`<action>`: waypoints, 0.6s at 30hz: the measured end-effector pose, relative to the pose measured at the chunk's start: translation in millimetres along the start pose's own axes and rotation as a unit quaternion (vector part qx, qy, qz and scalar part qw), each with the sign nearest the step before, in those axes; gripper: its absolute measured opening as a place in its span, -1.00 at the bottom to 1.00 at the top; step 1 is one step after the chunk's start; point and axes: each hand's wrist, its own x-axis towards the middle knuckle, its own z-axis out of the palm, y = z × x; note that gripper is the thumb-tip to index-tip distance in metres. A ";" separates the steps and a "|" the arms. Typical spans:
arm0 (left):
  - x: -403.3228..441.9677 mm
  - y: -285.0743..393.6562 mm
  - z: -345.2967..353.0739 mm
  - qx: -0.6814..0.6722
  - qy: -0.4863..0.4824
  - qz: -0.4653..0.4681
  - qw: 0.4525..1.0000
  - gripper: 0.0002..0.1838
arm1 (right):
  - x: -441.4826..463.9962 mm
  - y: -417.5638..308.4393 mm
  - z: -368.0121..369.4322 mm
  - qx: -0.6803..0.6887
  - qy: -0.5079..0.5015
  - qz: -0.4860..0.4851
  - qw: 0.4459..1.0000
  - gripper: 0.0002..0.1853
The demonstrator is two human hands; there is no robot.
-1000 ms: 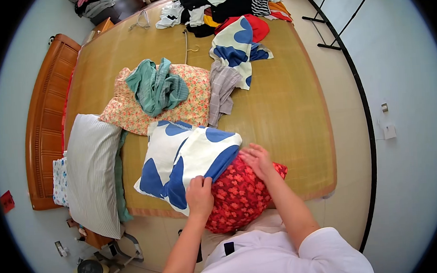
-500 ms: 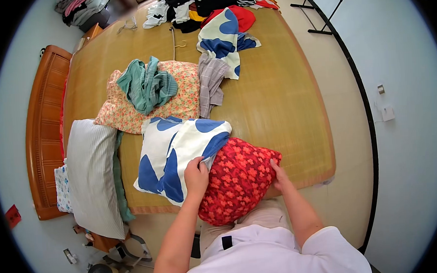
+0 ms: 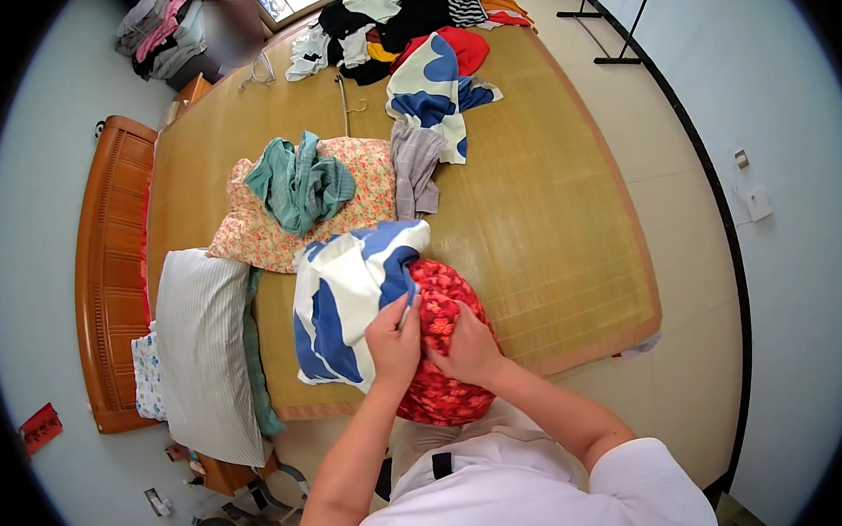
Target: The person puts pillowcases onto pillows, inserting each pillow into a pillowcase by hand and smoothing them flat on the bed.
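Observation:
A blue-and-white pillowcase (image 3: pixel 342 300) lies at the near side of the bed, its right part around one end of a red floral pillow (image 3: pixel 442 400). My left hand (image 3: pixel 394 342) is closed on the pillowcase's open edge. Pressed into the pillow's bunched fabric, my right hand (image 3: pixel 466 349) grips it close beside the left one. The pillow's near end bulges against my lap, and its far end is hidden under the case.
Beyond the case is a floral pillow (image 3: pixel 369 175) with a green garment (image 3: pixel 298 184) on it. A striped pillow (image 3: pixel 202 355) lies by the wooden headboard (image 3: pixel 117 279). Heaped clothes (image 3: pixel 418 15) and another blue-and-white cloth (image 3: pixel 432 100) are farther off on the bed mat (image 3: pixel 561 217).
My right hand has moved left from the pillow's right corner to its middle, bunching the red fabric. The pillow looks narrower and the pillowcase has shifted and wrinkled.

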 end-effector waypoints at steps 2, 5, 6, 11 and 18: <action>6.1 17.3 -10.5 -0.032 0.026 0.031 0.999 -0.81 | 22.0 -28.4 -6.5 0.073 -0.049 0.043 0.995 -0.32; 8.9 49.3 -28.5 0.023 0.000 0.081 0.996 -0.88 | 43.8 -42.0 9.2 0.129 -0.027 0.031 0.991 -0.54; 7.9 49.3 -32.2 0.025 0.007 0.081 0.996 -0.88 | 49.3 -44.3 15.1 0.135 -0.050 0.037 0.989 -0.63; -5.4 53.6 -49.2 0.095 -0.013 0.145 0.985 -0.82 | 76.4 -42.8 62.5 0.210 -0.085 0.001 0.974 -0.60; -2.4 25.5 -68.9 0.089 0.036 0.072 0.993 -0.78 | 138.1 -21.7 117.0 0.245 -0.063 0.022 0.967 -0.55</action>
